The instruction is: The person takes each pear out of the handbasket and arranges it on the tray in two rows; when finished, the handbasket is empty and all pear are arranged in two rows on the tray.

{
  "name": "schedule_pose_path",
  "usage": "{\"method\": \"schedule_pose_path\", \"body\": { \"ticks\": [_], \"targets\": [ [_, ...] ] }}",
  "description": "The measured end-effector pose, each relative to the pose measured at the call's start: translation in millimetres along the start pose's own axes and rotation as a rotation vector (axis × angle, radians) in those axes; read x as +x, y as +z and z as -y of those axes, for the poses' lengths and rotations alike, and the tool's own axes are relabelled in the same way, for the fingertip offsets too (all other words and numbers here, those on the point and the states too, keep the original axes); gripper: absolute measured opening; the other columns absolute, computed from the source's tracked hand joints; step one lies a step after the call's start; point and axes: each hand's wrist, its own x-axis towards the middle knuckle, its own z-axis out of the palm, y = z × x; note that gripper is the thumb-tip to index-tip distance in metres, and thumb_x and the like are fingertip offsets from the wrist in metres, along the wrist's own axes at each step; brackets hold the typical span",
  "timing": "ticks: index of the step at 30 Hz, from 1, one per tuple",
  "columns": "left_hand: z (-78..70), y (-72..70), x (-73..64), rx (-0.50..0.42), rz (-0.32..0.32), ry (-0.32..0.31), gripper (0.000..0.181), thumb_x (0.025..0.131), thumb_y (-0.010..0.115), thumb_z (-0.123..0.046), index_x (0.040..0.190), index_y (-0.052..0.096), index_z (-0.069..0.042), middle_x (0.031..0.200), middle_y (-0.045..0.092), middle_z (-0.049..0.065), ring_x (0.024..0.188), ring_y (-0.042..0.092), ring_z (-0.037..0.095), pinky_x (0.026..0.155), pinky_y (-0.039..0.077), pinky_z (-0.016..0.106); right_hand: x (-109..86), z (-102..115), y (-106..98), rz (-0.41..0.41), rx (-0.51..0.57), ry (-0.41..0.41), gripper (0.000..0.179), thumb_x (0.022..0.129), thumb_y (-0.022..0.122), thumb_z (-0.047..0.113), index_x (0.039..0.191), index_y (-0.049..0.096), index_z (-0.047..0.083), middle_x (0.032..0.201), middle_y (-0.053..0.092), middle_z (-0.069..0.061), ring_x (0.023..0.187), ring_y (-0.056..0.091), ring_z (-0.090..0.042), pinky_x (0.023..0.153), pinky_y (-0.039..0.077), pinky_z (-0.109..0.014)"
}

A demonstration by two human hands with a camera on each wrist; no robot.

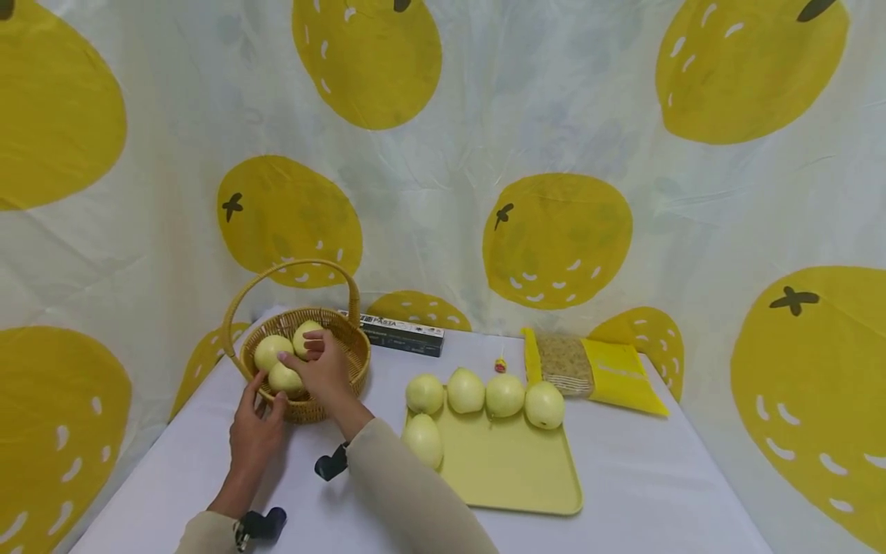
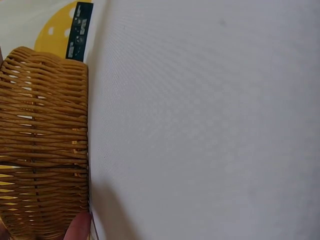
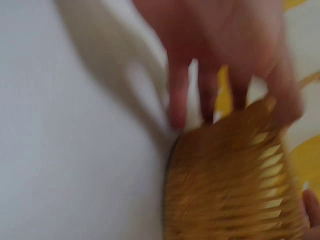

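Note:
A wicker basket (image 1: 304,412) with a tall hoop handle stands at the left of the table. Inside lie three pale yellow pears, the back-left pear (image 1: 271,352) among them. My left hand (image 1: 254,431) touches the front-left wall of the basket with spread fingers; one fingertip (image 2: 79,227) shows low on the weave in the left wrist view. Over the basket's right side is my right hand (image 1: 327,373), its thumb stretched toward the front pear (image 1: 282,380). The right wrist view, blurred, has its fingers (image 3: 178,95) extended beside the weave, holding nothing.
Right of the basket, a yellow tray (image 1: 512,469) bears several pears along its back and left edges. Behind are a dark pasta box (image 1: 401,336), a small lollipop (image 1: 501,365) and a yellow bag (image 1: 616,373). A fruit-print curtain (image 1: 443,169) hangs behind the table.

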Motion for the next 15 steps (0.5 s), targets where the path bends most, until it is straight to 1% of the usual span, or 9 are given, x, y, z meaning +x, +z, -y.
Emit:
{"method": "schedule_pose_path", "body": {
  "ticks": [2,5,8,11,15],
  "targets": [
    [-1.2,-0.5,1.3,0.003,-0.003,0.000,0.067,0.112,0.050,-0.033,0.172,0.022,-0.023,0.177,0.020,0.020,0.154,0.034,0.054,0.125,0.035,0.068,7.5,-4.5,2.1,0.009,0.003,-0.008,0.047,0.088,0.088,0.040,0.128,0.066,0.025,0.124,0.070,0.001,0.117,0.069,-0.023,0.093,0.060,-0.027],
    [-1.8,-0.4,1.6,-0.001,-0.001,0.003,0.067,0.112,0.051,-0.032,0.172,0.022,-0.023,0.177,0.020,0.020,0.155,0.034,0.054,0.125,0.035,0.067,15.8,-10.2,3.6,0.038,-0.020,-0.019,0.047,0.088,0.088,0.040,0.128,0.066,0.027,0.126,0.070,0.000,0.117,0.069,-0.022,0.094,0.060,-0.027],
    [-2.0,-0.3,1.6,-0.004,-0.005,0.023,0.067,0.111,0.052,-0.032,0.171,0.023,-0.022,0.176,0.021,0.021,0.155,0.035,0.053,0.125,0.036,0.066,21.1,-13.0,4.0,0.069,-0.049,-0.020,0.051,0.088,0.089,0.039,0.130,0.067,0.022,0.129,0.071,-0.004,0.118,0.070,-0.022,0.091,0.061,-0.026],
    [-2.2,-0.7,1.8,-0.001,-0.009,0.029,0.067,0.111,0.051,-0.034,0.171,0.024,-0.022,0.176,0.022,0.021,0.154,0.037,0.053,0.124,0.037,0.066,23.9,-13.3,3.3,0.103,-0.083,0.012,0.055,0.087,0.090,0.038,0.133,0.067,0.017,0.130,0.072,-0.007,0.117,0.070,-0.022,0.086,0.061,-0.026],
    [-0.8,-0.3,1.4,-0.008,0.001,0.012,0.067,0.111,0.051,-0.035,0.171,0.024,-0.022,0.176,0.021,0.022,0.152,0.037,0.055,0.124,0.037,0.068,23.4,-12.6,3.0,0.139,-0.128,0.090,0.054,0.086,0.090,0.038,0.131,0.069,0.016,0.125,0.075,-0.008,0.107,0.070,-0.015,0.081,0.061,-0.027]
  ]
}}
